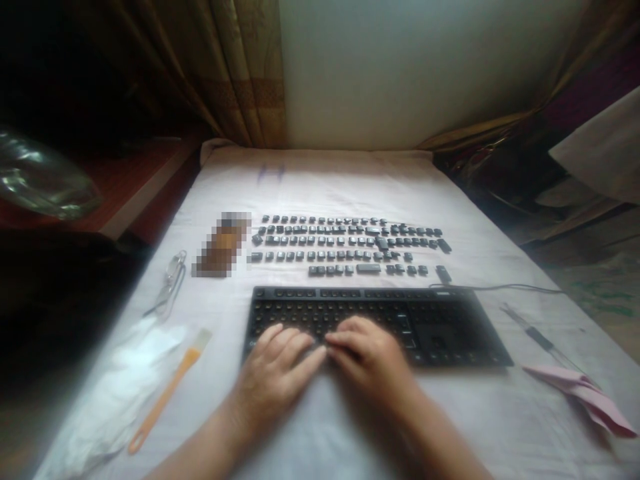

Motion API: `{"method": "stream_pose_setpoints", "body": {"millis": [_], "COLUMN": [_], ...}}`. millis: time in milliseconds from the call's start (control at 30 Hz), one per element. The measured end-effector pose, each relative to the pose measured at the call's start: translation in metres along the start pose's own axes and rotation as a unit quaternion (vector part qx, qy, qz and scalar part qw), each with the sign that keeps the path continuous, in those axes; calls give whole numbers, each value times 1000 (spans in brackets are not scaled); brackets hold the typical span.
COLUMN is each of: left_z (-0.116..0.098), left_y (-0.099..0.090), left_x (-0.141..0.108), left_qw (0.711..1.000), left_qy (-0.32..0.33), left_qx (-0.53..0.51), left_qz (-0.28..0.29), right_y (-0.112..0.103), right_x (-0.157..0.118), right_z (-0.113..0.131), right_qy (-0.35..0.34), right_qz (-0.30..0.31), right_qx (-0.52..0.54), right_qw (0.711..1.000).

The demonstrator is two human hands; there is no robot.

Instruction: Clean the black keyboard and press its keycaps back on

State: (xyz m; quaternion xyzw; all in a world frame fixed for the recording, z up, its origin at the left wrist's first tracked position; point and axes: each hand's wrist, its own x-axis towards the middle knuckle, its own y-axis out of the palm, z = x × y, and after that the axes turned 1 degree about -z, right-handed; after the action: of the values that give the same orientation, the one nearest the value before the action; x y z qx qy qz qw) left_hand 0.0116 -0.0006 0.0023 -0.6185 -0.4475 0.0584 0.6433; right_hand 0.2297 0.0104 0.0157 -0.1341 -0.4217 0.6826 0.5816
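Observation:
A black keyboard (440,333) lies across the table in front of me, its key area largely stripped of keycaps. My left hand (280,363) rests over its front left part, fingers stretched out and the thumb pointing right. Beside it, my right hand (373,353) is on the front middle, with its fingers bent and the tips drawn close together. The two hands' thumbs and fingertips nearly meet; anything small between the right fingertips is hidden. Behind the keyboard, loose black keycaps (369,269) are laid out in several rows.
A brush with an orange handle (167,393) and a crumpled white cloth (125,387) lie at left, near eyeglasses (175,267). A blurred-out brown item (223,247) sits beyond. At right are a screwdriver-like tool (540,339), a pink cloth (583,393) and the cable (520,287).

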Motion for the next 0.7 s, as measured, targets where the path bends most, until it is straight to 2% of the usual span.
{"method": "stream_pose_setpoints", "body": {"millis": [267, 367, 500, 600, 700], "left_z": [-1, 0, 0, 0, 0], "left_y": [1, -1, -3, -3, -2], "left_x": [0, 1, 2, 3, 4], "left_qw": [1000, 1000, 1000, 999, 999], "left_qy": [-8, -6, -12, -19, -24], "left_qx": [-1, -11, -21, -28, -22], "left_qz": [-12, -13, -16, -21, -24], "right_y": [2, -2, -12, -17, -20], "right_x": [1, 1, 2, 2, 4], "right_z": [1, 0, -7, -12, -12], "right_qy": [3, 12, 75, 117, 125], "right_qz": [8, -18, -80, -112, -109], "right_qx": [-8, 64, 186, 227, 242], "right_qw": [1000, 998, 977, 960, 956]}}
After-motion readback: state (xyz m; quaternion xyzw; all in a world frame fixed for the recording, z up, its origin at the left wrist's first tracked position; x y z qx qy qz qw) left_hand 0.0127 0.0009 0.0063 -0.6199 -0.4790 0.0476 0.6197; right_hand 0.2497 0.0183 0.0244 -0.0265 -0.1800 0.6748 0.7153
